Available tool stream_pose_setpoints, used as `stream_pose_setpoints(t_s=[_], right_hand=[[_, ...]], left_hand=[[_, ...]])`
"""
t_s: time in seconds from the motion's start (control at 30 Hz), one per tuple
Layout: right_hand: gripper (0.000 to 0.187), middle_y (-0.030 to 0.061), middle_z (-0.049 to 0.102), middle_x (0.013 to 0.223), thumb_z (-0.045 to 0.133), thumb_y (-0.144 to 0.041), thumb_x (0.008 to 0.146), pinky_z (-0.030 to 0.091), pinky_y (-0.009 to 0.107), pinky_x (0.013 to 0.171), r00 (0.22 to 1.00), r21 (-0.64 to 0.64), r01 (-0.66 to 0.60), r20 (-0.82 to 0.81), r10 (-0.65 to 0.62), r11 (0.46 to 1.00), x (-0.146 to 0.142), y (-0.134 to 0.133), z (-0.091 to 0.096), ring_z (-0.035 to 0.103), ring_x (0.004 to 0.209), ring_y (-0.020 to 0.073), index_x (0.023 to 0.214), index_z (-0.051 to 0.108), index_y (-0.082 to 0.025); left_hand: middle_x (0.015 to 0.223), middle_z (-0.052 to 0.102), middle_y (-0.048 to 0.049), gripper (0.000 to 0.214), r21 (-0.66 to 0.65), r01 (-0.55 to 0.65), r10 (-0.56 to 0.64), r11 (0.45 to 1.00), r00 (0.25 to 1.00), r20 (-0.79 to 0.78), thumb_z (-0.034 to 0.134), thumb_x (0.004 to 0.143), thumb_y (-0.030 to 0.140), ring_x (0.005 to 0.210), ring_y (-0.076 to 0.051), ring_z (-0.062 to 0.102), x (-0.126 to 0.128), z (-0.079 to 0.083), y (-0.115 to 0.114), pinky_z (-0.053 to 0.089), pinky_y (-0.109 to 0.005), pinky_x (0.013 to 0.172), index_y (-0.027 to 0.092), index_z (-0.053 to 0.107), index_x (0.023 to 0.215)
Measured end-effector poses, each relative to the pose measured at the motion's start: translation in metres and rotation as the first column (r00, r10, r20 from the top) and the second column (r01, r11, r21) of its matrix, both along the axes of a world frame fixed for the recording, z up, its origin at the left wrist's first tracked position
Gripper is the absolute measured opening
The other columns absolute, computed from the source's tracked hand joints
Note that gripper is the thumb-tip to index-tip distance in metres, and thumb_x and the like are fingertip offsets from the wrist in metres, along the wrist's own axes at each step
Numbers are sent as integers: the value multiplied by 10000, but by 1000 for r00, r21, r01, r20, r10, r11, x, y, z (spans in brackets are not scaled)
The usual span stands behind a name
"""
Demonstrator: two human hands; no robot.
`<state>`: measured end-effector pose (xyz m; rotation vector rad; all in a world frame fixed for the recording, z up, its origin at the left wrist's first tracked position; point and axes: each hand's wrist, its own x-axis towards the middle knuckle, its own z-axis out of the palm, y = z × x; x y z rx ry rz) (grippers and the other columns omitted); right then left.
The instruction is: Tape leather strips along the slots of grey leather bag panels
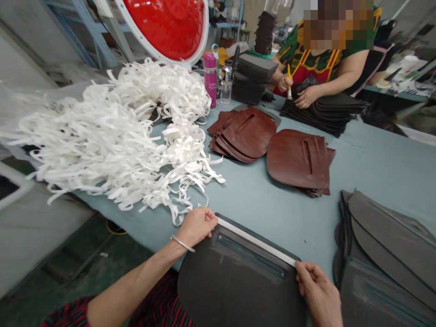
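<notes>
A dark grey rounded piece [238, 290] with a long slot lies at the near edge of the table. A white strip [255, 240] stretches along its far edge. My left hand [197, 225] pinches the strip's left end, fingers closed. My right hand [318, 293] pinches the strip's right end, fingers closed, and rests on the dark piece.
A big heap of white strips [116, 136] covers the table's left. Two stacks of brown pieces [245, 134] [298, 159] lie mid-table, dark pieces [388, 254] at right. Across the blue-grey table [374, 159] another person [320, 68] brushes black pieces. A pink bottle [210, 77] and red basket [170, 25] stand behind.
</notes>
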<state>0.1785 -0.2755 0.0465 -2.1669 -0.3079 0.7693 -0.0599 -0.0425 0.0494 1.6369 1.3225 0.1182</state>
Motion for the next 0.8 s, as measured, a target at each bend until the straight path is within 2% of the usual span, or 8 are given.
stream_pose_setpoints(t_s=[0.17,0.27,0.6,0.8], right_hand=[[362,-67,460,480,610,-542,730,276,208,429,1000,77,17,10,-18,997,-5,3,3,371,416,81,660,519,-198],[323,-67,462,492,588,-505,748,278,209,421,999,80,33,40,-37,996,-5,4,0,375,414,84,664,506,-204],[268,-49,491,507,550,-446,760,290,230,464,972,-19,31,233,-25,999,-8,3,-5,420,465,111,642,539,-206],[245,-51,500,510,535,-407,771,283,243,514,939,-116,31,343,11,993,-10,7,1,455,494,124,621,538,-214]], left_hand=[[494,600,38,226,67,34,-30,997,997,-66,523,745,407,465,-139,597,1,4,-1,407,-229,505,190,577,711],[514,616,30,278,56,77,-71,995,992,-101,519,741,466,487,-156,606,1,1,2,406,-247,523,194,573,731],[566,645,12,350,-1,80,-79,997,988,-133,498,740,541,544,-183,624,1,-3,2,425,-270,556,201,573,780],[555,625,41,304,107,106,-87,989,982,-168,504,782,512,583,-174,635,-4,-15,1,414,-261,596,218,578,781]])
